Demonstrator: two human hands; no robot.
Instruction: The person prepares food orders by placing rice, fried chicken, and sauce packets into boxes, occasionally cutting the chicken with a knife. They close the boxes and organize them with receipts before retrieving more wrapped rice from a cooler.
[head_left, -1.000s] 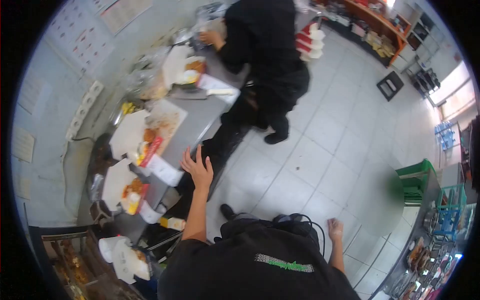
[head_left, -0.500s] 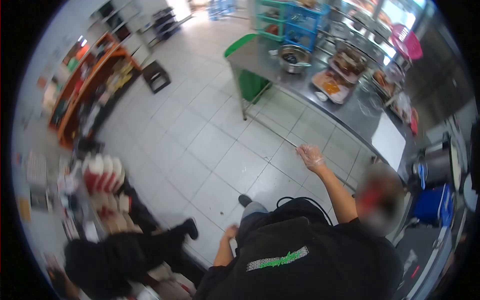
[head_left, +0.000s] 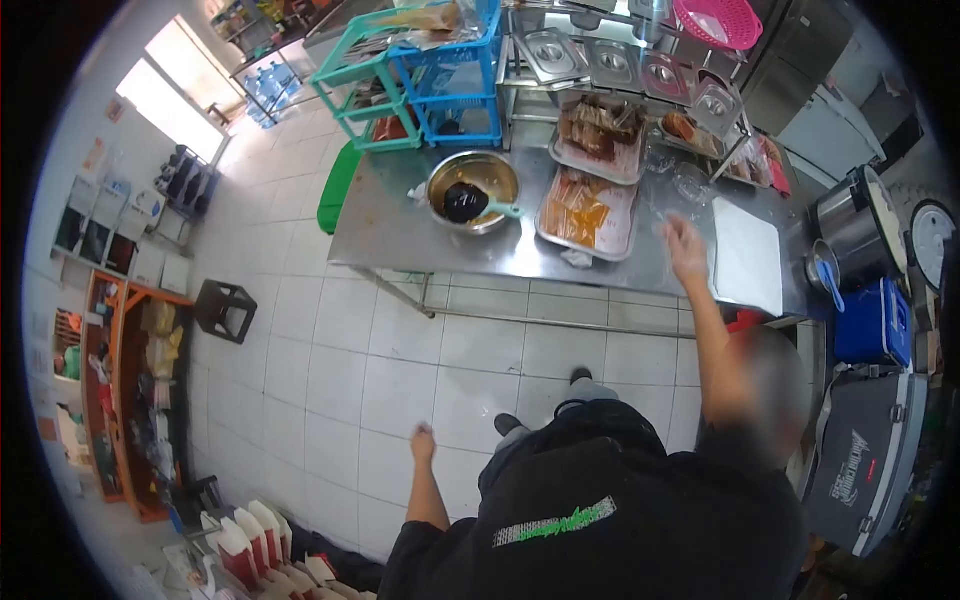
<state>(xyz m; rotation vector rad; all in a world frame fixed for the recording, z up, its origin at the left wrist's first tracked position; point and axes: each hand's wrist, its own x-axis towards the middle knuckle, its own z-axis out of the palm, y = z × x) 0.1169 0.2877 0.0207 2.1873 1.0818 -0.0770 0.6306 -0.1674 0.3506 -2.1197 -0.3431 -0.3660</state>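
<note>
A round blur hid whatever lay beside the right upper arm, and the steel pot at the right was partly obscured. The left hand hung low over the pale tiled floor, small and indistinct; whether it was open or closed could not be told. The right hand reached forward, fingers parted and slightly bent, visibly gripping nothing; contact with the brushed-metal counter was unclear. It was between a shallow rectangular tray of glossy orange food and a flat, smooth white rectangular sheet, both on the counter. A round steel bowl held something black.
</note>
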